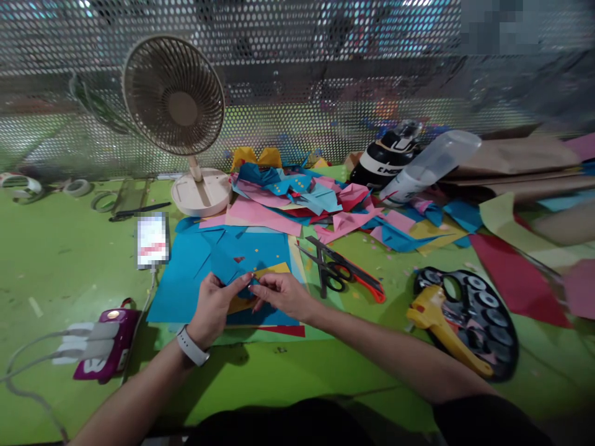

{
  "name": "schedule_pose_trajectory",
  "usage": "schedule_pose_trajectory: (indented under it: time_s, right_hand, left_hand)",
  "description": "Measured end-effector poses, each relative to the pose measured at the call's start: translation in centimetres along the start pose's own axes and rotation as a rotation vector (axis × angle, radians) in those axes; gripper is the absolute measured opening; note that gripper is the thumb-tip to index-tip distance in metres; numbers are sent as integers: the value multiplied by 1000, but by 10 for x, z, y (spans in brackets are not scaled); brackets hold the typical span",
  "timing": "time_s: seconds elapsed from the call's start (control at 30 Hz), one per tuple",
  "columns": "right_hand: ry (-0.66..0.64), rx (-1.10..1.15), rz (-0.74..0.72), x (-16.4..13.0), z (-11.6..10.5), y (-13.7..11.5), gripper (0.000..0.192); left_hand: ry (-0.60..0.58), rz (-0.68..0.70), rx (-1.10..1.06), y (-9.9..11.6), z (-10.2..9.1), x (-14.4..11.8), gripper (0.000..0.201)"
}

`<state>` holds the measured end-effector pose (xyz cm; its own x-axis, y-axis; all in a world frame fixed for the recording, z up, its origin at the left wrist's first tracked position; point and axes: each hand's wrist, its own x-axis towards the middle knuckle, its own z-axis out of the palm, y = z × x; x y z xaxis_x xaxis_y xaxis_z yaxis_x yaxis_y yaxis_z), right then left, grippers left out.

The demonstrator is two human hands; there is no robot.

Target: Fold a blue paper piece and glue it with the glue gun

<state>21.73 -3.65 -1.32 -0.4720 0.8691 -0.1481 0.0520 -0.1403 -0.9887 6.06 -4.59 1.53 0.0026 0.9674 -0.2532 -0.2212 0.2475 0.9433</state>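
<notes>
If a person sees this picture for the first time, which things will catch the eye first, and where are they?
At the centre, the left hand and right hand pinch a small blue paper piece over blue paper sheets on the green table. Behind them lies a bright heap of coloured paper, with a beige fan at the back left. Black scissors lie just right of the hands.

L hand & R hand pinch blue paper nr scissors.
</notes>
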Motion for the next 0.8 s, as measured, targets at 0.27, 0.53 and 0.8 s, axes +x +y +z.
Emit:
schedule_pose_trajectory:
  time_s: [0.27,0.53,0.8]
  right_hand:
    - [-41,161,35,2,4,3,40]
    - [-40,168,125,0,3,-3,42]
    - [-50,-6,15,-3,-10,-13,35]
  left_hand:
    - [66,-39,-83,0,3,-1,38]
    - [122,-63,-88,-3,4,0,52]
    - [158,-64,57,-6,-5,2,55]
